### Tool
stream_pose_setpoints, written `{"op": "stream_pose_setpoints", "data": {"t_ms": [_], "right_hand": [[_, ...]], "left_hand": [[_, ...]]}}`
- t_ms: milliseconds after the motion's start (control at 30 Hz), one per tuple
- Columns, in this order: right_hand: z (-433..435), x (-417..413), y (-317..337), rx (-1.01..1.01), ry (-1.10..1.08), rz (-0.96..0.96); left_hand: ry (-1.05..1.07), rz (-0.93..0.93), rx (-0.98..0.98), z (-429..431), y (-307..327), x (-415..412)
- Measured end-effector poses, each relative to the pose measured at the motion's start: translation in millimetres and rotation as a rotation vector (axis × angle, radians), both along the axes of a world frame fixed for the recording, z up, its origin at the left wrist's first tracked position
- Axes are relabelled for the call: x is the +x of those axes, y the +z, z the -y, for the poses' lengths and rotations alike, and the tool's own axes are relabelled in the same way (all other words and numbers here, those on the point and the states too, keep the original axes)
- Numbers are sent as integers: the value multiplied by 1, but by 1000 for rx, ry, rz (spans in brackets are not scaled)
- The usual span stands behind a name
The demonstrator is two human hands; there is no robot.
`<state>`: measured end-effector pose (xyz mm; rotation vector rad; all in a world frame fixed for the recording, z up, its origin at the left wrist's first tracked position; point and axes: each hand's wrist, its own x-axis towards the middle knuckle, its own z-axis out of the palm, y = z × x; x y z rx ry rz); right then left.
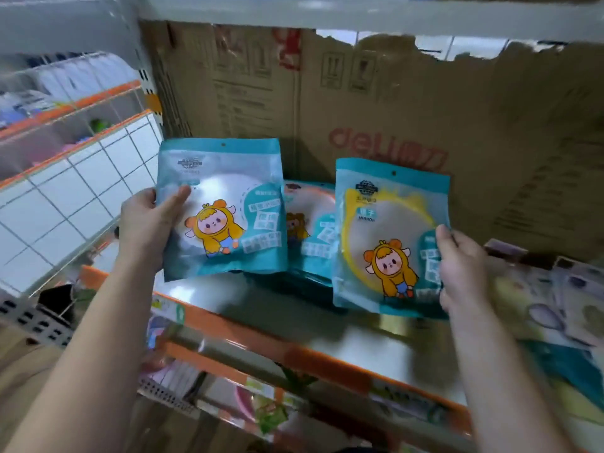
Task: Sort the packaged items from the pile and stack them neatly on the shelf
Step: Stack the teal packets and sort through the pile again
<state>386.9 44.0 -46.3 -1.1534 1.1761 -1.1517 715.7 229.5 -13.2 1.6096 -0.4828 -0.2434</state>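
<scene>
My left hand (148, 223) grips the left edge of a teal mirror packet with a white mirror inside (225, 204), held upright above the shelf (294, 325). A second teal packet, showing a yellow-framed mirror (389, 237), is gripped at its right edge by my right hand (457, 266). Between the two, a low stack of the same teal packets (310, 230) lies on the shelf against the back. At the far right a blurred pile of pale, purple and teal packets (555, 308) lies on the same shelf.
Large brown cardboard boxes (376, 119) form the wall behind the shelf. An orange strip (261, 341) runs along the shelf's front edge, with lower shelves of goods beneath. Orange-edged wire shelving (65, 132) and a white tiled wall stand at the left.
</scene>
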Motion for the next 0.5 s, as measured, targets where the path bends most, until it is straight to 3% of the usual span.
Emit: {"op": "stream_pose_setpoints", "data": {"t_ms": [267, 400, 500], "right_hand": [[-49, 51, -6, -21, -170, 18], [-74, 65, -5, -8, -236, 43], [-86, 72, -3, -22, -266, 35]], "left_hand": [[-182, 22, 206, 18, 9, 114], [-297, 119, 424, 28, 2, 143], [-323, 151, 465, 35, -3, 151]]}}
